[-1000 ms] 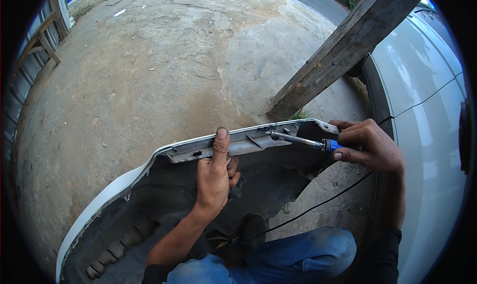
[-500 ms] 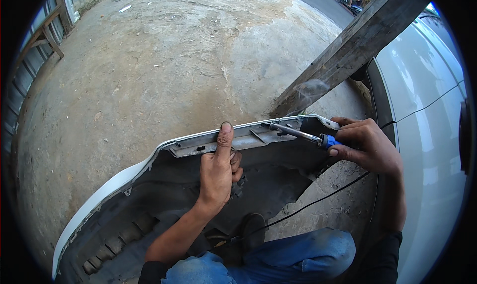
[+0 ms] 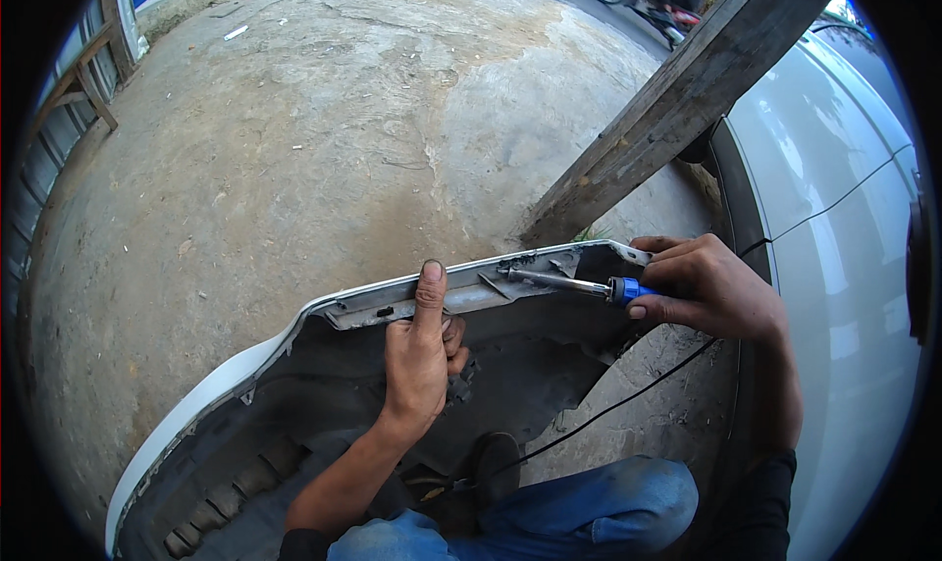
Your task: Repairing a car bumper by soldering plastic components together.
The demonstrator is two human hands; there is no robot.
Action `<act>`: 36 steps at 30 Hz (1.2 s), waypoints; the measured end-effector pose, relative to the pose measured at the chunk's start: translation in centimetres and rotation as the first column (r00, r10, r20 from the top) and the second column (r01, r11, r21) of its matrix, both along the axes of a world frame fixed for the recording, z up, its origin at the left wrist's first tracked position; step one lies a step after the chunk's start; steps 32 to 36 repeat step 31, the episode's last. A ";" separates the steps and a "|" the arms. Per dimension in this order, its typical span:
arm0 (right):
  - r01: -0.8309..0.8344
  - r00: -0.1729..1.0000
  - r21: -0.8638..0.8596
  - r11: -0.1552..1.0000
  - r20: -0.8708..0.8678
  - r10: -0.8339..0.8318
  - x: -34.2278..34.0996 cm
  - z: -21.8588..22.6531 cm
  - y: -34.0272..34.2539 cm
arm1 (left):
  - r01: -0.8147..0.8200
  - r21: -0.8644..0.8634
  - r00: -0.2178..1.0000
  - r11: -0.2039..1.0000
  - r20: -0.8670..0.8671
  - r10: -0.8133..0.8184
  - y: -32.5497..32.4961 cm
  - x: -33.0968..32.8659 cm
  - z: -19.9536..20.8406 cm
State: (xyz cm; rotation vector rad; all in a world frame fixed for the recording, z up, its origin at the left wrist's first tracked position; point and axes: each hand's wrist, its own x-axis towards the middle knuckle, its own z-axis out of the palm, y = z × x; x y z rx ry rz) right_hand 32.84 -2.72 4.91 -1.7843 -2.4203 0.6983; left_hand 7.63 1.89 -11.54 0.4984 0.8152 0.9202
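A car bumper (image 3: 324,365), white outside and dark grey inside, stands with its inner side toward me. My left hand (image 3: 420,355) is closed on its upper flange, the thumb pointing up over the white rim and the fingers curled below. In my right hand (image 3: 711,291) is a soldering iron (image 3: 625,289) with a blue handle and a metal shaft. Its tip end lies against the grey flange, right of my left thumb, beside a dark, rough patch. Some right fingers reach over the bumper's right corner. The tip itself is hard to make out.
A black cord (image 3: 628,394) runs from near my shoe (image 3: 498,463) toward my right hand. A wooden post (image 3: 638,139) slants up beyond the bumper, and a light-coloured car (image 3: 834,267) stands close on my right. A red motorcycle (image 3: 667,12) is on the road behind.
The soldering iron's tip end has shifted slightly left along the flange. The thin smoke above it no longer shows. My view has moved a little, and a different motorcycle is on the road.
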 end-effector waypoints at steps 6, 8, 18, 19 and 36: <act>0.012 1.000 -0.030 0.999 0.024 -0.011 0.1 0.2 -0.1 | 0.001 0.018 1.000 1.000 0.007 -0.001 0.0 0.0 -0.2; 0.018 1.000 -0.015 1.000 0.011 -0.018 0.1 0.2 -0.3 | -0.002 0.016 1.000 1.000 0.005 0.002 0.1 0.0 -0.2; 0.447 0.894 0.308 0.840 -0.119 -0.432 -0.7 -0.9 -4.8 | -0.021 0.020 1.000 1.000 -0.006 0.021 0.2 0.2 0.1; 0.525 0.851 0.287 0.801 -0.157 -0.501 -0.9 -1.1 -5.4 | -0.022 0.017 1.000 1.000 -0.006 0.022 0.2 0.2 0.1; 0.761 0.530 0.340 0.552 -0.817 -0.227 -3.1 -4.2 -8.0 | -0.023 0.002 1.000 1.000 -0.017 0.023 0.0 0.2 0.1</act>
